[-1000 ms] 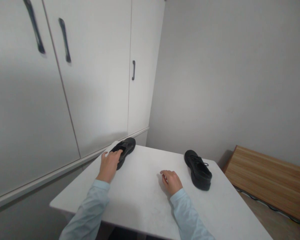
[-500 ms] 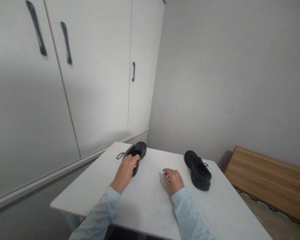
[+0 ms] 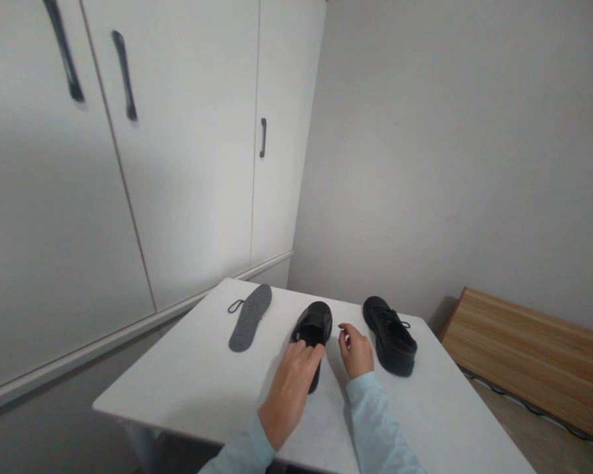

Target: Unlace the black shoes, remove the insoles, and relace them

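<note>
The left hand (image 3: pixel 289 390) is clamped on the opening of a black shoe with a glossy upper (image 3: pixel 319 315) at the middle of the white, flat surface (image 3: pixel 192 378).
The right hand (image 3: pixel 358 355), empty and loosely curled with its fingertips slightly apart, is between this shoe and a matte black lace-up shoe (image 3: pixel 391 339) farther right; the hands are apart. The left hand hides part of the held shoe. To the left lies a flat grey insole (image 3: pixel 251 318), a thin black cord loop (image 3: pixel 235 305) showing at its edge. White cabinet doors (image 3: pixel 192 164) stand beyond. Compared with the earlier frames, the held shoe has moved right, and the insole has come into view where it was.
</note>
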Demonstrator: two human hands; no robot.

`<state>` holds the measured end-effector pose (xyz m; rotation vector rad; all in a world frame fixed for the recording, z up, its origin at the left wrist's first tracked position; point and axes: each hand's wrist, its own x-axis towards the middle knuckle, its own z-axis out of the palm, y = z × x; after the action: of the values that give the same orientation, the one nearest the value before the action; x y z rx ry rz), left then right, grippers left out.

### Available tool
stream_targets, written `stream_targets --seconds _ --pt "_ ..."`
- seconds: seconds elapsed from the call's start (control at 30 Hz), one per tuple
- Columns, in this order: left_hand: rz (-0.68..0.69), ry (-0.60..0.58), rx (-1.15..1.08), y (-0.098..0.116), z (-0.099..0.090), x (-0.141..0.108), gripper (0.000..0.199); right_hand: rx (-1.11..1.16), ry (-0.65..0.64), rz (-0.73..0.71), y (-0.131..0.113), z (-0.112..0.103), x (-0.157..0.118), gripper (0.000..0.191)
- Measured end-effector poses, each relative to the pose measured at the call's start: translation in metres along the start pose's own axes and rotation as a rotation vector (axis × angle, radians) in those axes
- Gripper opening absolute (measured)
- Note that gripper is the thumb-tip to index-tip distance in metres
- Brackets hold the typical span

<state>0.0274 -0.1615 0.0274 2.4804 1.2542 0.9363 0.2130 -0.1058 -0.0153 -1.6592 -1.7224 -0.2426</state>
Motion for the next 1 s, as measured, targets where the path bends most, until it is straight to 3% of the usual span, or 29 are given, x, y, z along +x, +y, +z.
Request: stream_targets --seconds 0.27,0.53,0.67,0.83,1.0 --pt "0.069 -0.033 0.087 0.022 0.017 -0.007 0.021 0.138 -0.084 0.054 -0.001 -0.001 0.000 0.029" --pt "0.114 -0.080 0.103 0.033 0.023 -0.003 0.015 0.335 -0.002 0.104 0.000 -0.007 0.003 0.034" --pt "0.104 -0.100 0.149 0.038 0.020 -0.001 0.015 0.467 -0.033 0.119 -0.001 -0.008 0.003 0.034" --pt "0.168 -0.133 0.212 0.037 0.013 0.003 0.021 0.464 -0.063 0.048 0.001 -0.003 0.001 0.030" --pt "0.210 -0.179 0.060 0.025 0.004 0.007 0.020 0.449 -0.059 0.033 0.004 0.001 0.000 0.031"
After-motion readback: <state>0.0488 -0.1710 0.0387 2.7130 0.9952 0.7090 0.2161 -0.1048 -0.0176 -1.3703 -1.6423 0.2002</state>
